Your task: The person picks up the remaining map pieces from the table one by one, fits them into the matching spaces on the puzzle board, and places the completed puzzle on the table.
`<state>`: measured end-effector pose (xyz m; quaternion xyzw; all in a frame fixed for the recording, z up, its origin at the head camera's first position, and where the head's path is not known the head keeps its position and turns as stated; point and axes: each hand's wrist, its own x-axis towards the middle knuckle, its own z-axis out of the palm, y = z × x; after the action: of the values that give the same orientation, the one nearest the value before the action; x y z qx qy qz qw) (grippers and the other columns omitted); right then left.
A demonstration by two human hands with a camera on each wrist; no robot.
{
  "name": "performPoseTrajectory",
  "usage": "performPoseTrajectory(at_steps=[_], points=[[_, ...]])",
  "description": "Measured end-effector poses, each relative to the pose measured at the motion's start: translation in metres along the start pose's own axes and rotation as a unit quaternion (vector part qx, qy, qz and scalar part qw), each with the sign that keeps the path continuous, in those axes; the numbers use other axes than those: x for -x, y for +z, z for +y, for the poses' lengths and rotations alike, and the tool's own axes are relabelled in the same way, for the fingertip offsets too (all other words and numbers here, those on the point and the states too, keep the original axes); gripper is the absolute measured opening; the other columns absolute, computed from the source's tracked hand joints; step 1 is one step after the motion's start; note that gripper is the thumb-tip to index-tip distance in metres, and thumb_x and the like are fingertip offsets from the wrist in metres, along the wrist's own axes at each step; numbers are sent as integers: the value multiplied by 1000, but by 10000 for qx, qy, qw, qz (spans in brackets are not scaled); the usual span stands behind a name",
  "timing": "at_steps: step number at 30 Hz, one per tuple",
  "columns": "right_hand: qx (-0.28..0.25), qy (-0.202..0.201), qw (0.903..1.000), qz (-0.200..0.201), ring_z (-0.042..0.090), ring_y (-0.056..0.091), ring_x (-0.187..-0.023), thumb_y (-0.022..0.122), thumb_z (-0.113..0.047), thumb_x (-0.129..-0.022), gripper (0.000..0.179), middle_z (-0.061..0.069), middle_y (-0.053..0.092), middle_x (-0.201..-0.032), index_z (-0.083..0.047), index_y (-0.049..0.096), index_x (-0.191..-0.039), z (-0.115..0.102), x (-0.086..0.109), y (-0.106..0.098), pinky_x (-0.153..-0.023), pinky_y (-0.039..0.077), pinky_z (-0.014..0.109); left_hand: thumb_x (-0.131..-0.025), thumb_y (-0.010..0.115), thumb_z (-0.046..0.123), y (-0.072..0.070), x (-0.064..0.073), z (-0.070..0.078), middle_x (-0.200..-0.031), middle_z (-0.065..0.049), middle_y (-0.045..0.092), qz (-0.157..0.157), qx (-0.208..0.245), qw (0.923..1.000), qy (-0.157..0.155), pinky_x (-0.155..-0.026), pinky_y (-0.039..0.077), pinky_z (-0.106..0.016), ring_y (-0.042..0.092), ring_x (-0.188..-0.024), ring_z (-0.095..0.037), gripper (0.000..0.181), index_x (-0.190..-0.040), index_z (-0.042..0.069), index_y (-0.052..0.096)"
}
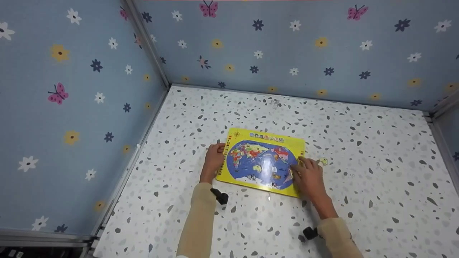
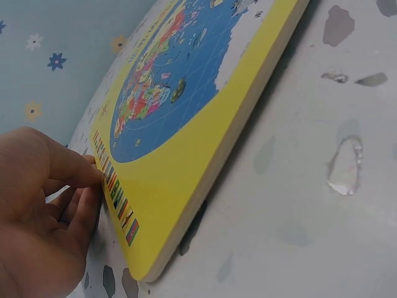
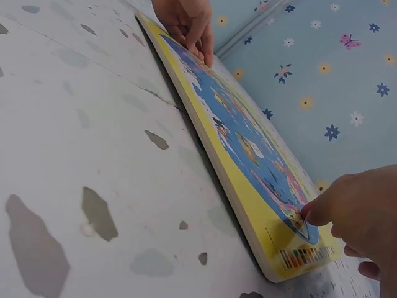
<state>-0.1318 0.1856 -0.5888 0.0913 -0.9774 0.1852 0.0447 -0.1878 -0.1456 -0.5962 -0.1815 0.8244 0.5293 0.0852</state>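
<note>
A yellow-bordered world map puzzle board (image 1: pixel 265 182) lies flat on the speckled table, its oval blue map facing up. At its left edge, my left hand (image 1: pixel 214 157) grips the border, thumb and fingers meeting beside the row of small flags (image 2: pixel 118 198). On the opposite side my right hand (image 1: pixel 310 177) reaches over the right border. One fingertip (image 3: pixel 317 213) of it presses on the map close to the oval's rim, above a row of coloured flags (image 3: pixel 307 256). Just beyond that hand, a small pale yellow-green piece (image 1: pixel 323 161) lies on the table.
The white speckled table (image 1: pixel 376 172) extends around the board. Blue flowered panels (image 1: pixel 272 43) stand at the back and left, joined by a metal post (image 1: pixel 148 43). Black wrist mounts (image 1: pixel 222 197) stick out from the sleeves.
</note>
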Motion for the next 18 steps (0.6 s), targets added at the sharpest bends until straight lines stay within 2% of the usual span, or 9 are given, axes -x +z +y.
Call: performPoseTrajectory(at_steps=[5,11,14,18], points=[[192,171,9993,-268,36,28,-135,57,-28,-95,36,14,39,-148,-14,63,-128,-8,10,2,-108,21,58,-93,41,1,-1,0,1,-120,-3,50,-6,-14,10000,-34,-100,40,-36,48,-109,-17,43,-132,13,55],[188,179,9984,-505,40,19,-140,52,-36,-96,50,16,29,-154,-14,49,-141,-10,22,6,-108,15,60,-93,42,0,-1,-1,2,-120,-3,50,15,-44,10000,-30,-100,40,-36,49,-109,-17,43,-132,12,55],[104,247,9981,-552,40,16,-142,51,-38,-97,53,16,26,-155,-16,45,-144,-9,24,8,-109,13,60,-92,43,0,0,-2,1,-119,-3,50,22,0,10000,-82,-101,40,-35,49,-109,-17,44,-132,13,55],[-71,372,9983,-449,41,15,-142,53,-37,-97,50,16,28,-154,-19,48,-142,-7,24,9,-109,12,60,-92,42,0,0,-1,0,-120,-3,50,6,20,10000,-42,-101,40,-36,49,-109,-17,44,-132,13,55]])
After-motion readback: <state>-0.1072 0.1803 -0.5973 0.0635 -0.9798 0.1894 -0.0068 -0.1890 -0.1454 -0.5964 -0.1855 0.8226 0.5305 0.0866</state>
